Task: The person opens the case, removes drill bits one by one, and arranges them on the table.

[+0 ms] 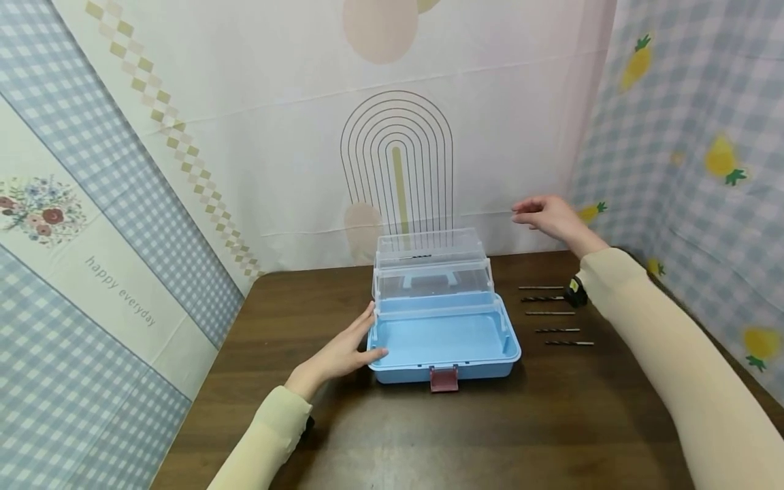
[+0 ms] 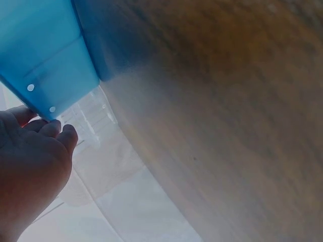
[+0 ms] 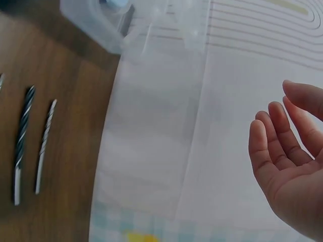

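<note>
A light blue toolbox (image 1: 441,339) stands on the table with its clear upper trays (image 1: 431,279) folded up and back. At its left wall, my left hand (image 1: 343,350) holds the side, thumb over the rim and fingers along the outside. Up close in the left wrist view, the fingertips meet the edge of the blue wall (image 2: 55,65). My right hand (image 1: 548,216) is raised in the air beyond the right back corner of the toolbox, fingers loosely bent and nothing between them. A thin dark bit (image 1: 419,256) shows through the clear upper tray.
Several drill bits (image 1: 550,314) lie in a column on the table right of the toolbox, below the right forearm. A reddish latch (image 1: 444,379) hangs at the toolbox front. Patterned cloth (image 1: 294,170) hangs behind the table (image 1: 453,435) and along both sides.
</note>
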`<state>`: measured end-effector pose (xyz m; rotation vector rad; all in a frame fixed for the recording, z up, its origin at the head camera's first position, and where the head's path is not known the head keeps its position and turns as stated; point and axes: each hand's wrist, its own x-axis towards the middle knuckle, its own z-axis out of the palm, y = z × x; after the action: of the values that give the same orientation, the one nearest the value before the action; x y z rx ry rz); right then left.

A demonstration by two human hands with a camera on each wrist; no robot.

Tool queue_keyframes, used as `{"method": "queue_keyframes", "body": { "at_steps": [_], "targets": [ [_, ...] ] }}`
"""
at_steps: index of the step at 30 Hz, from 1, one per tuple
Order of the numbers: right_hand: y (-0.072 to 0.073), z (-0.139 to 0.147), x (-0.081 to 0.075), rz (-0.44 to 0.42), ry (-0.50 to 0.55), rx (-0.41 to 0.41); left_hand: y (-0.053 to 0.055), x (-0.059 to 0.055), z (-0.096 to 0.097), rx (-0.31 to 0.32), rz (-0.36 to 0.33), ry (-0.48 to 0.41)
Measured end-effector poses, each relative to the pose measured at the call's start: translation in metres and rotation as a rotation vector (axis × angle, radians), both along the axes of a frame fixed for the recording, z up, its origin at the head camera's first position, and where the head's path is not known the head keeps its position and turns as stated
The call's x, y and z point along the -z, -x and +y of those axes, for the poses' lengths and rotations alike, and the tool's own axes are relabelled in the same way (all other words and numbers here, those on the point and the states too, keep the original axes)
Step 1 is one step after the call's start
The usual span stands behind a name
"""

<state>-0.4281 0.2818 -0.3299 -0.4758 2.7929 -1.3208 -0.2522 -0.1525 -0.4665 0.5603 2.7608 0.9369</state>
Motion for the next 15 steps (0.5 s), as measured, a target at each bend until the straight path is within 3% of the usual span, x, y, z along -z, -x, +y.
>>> {"method": "queue_keyframes", "body": {
  "at_steps": [7, 15],
  "targets": [
    [-0.005, -0.030, 0.002, -0.015, -0.015, -0.081, -0.008, 0.002, -0.006, 0.020, -0.015, 0.003],
    [-0.010, -0.065, -0.002, -0.007, -0.016, -0.122, -0.010, 0.004, -0.012, 0.045, 0.016, 0.010]
  ]
}}
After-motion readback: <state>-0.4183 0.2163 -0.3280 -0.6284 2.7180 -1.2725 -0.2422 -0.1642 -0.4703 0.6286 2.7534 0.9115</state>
